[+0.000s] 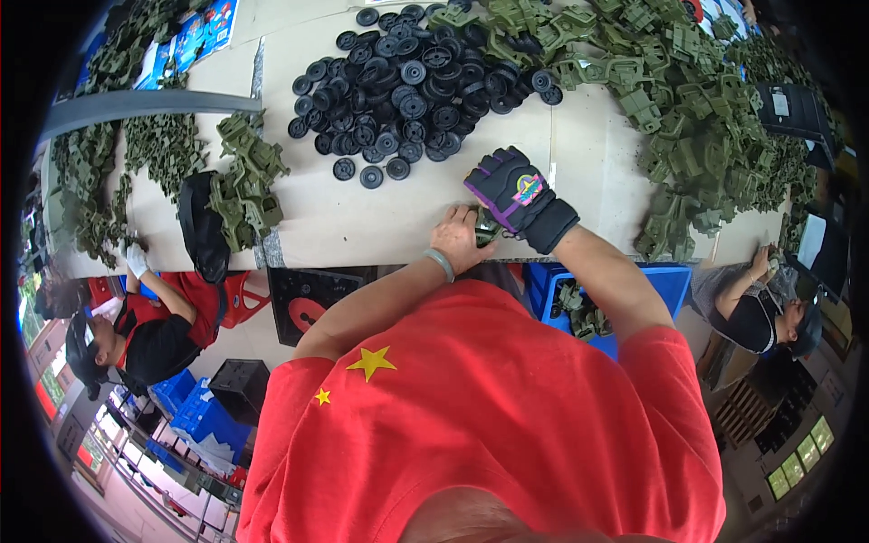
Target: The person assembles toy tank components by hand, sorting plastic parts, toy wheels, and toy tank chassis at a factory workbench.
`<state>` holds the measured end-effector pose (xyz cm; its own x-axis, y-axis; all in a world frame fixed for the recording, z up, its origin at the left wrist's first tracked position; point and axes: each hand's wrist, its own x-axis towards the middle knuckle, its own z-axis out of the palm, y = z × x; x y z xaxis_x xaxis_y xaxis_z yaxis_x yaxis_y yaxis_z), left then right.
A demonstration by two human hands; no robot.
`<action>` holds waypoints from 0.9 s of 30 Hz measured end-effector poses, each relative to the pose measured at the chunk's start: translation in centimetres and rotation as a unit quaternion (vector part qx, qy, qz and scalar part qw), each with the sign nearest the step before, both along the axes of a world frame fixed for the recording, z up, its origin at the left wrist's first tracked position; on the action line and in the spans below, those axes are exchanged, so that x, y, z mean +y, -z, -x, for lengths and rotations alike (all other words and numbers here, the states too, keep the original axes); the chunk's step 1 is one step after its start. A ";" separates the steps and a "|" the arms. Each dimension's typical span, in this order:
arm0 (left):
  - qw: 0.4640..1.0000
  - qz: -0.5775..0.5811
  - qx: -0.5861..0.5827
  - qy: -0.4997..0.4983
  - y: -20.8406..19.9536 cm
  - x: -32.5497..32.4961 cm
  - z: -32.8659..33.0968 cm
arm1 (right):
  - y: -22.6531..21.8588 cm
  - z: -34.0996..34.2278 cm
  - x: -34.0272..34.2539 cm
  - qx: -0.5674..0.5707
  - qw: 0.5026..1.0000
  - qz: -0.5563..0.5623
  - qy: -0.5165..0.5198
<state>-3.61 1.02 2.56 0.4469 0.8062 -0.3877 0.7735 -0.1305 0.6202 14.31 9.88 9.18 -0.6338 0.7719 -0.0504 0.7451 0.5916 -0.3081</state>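
Observation:
Near the table's front edge, my bare left hand (458, 239) is closed around a small dark-green plastic toy vehicle part (487, 230). My right hand (510, 188), in a black and purple fingerless-style glove, is curled into a fist right over that part, its wrist side touching or nearly touching it. Whatever lies inside the right fist is hidden. Beyond both hands spreads a heap of black plastic toy wheels (412, 100), with a few loose ones at its near side.
Green plastic parts are piled at the right (674, 136) and left (244, 181). Under the table edge stands a blue bin (665, 285) with green parts. A black bag (203, 226) lies at left, below a grey metal bar (154, 104). Co-workers sit at left (163, 326) and right (751, 312).

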 end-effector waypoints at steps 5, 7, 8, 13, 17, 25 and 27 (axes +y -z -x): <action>1.000 -0.002 -0.013 0.002 0.4 -0.1 0.2 | 2.1 0.6 -0.2 0.055 0.948 -0.026 0.312; 1.000 0.011 -0.016 0.009 0.4 0.0 0.3 | 1.2 0.9 -0.1 0.055 0.935 -0.020 0.351; 1.000 -0.002 -0.026 0.003 0.6 -0.1 0.3 | 0.6 0.7 0.3 0.024 0.977 0.005 0.214; 0.999 0.006 -0.040 0.002 0.7 0.1 0.1 | -0.8 0.5 1.6 -0.048 0.995 0.054 -0.062; 0.999 0.005 -0.035 -0.001 0.4 0.1 0.1 | 1.9 0.1 0.7 0.028 0.958 0.054 0.279; 0.999 -0.002 -0.037 -0.010 0.7 0.0 -0.2 | 3.3 -0.5 0.1 0.132 0.944 0.034 0.301; 0.999 0.028 -0.025 -0.005 0.6 0.0 0.2 | 3.6 -1.2 0.3 0.182 0.929 0.101 0.305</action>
<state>-3.81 0.97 1.95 0.4593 0.7879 -0.4101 0.7422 -0.0868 0.6645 15.50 10.14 5.58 -0.0857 0.9912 -0.1007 0.7474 -0.0029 -0.6644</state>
